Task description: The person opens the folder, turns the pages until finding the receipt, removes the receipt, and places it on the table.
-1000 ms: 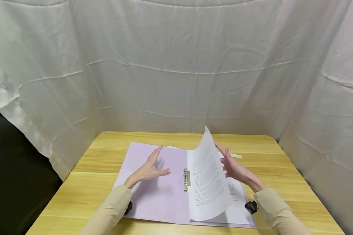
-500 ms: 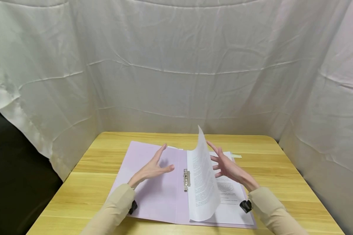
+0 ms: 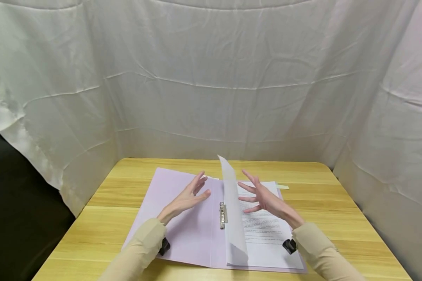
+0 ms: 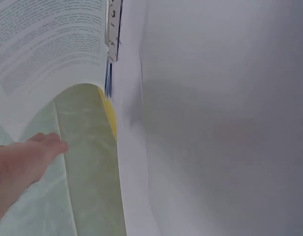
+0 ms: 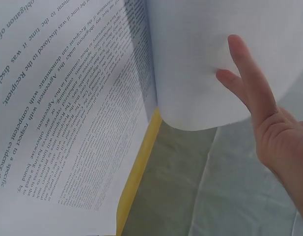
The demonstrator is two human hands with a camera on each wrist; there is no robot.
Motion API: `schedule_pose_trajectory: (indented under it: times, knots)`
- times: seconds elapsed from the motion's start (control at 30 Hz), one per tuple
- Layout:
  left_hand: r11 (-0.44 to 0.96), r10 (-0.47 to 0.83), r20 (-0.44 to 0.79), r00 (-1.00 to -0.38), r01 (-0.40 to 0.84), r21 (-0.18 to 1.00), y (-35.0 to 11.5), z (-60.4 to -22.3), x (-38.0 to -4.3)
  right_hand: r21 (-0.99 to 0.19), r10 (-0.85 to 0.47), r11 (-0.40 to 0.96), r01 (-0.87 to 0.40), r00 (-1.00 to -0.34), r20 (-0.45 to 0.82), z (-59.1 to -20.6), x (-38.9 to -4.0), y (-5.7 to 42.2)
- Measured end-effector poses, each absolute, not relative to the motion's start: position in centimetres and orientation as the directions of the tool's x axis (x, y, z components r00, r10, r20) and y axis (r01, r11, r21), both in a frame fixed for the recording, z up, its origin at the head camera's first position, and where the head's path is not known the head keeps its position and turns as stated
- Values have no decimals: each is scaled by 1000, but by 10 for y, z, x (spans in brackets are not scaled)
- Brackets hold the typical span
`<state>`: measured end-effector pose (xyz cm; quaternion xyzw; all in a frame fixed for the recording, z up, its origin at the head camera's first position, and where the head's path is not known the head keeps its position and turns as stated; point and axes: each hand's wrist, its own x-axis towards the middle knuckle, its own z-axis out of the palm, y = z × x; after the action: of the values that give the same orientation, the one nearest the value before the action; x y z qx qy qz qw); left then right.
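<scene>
Standing above the folder [image 3: 188, 242], long axis near-to-far, the sheet [image 3: 234, 218] lies just left of the nearer right hand [image 3: 267, 200], fingers spread, contact unclear, and right of the left hand [image 3: 184, 198], thumb apart from its fingers.

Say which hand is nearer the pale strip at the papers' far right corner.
Right. The right hand is left of the strip; the left hand is farther left, beyond the raised sheet.
</scene>
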<state>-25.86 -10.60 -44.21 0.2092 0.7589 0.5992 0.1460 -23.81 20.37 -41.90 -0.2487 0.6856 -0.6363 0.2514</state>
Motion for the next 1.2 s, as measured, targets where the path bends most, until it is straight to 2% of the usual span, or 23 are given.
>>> schedule_pose_trajectory:
  times: [0.17,0.43,0.73,0.93,1.2]
  knots:
    - [88,488,-10,-873,37,995,-100,-442,-260,-996,-670,81,-34,-742,-29,-422,-239,201]
    - [55,309,-75,-948,-61,997,-91,-446,-264,-994,-679,94,-61,-734,-19,-426,-239,199]
    - [119,150,-44,-988,-26,993,-97,-456,-267,-990,-676,102,-100,-737,5,-432,-239,204]
    - [112,95,-76,-992,-66,992,-104,-463,-270,-988,-662,96,-124,-749,30,-437,-242,211]
    - [246,40,-78,-996,-66,967,-119,-469,-273,-979,-603,135,-155,-796,43,-449,-249,222]
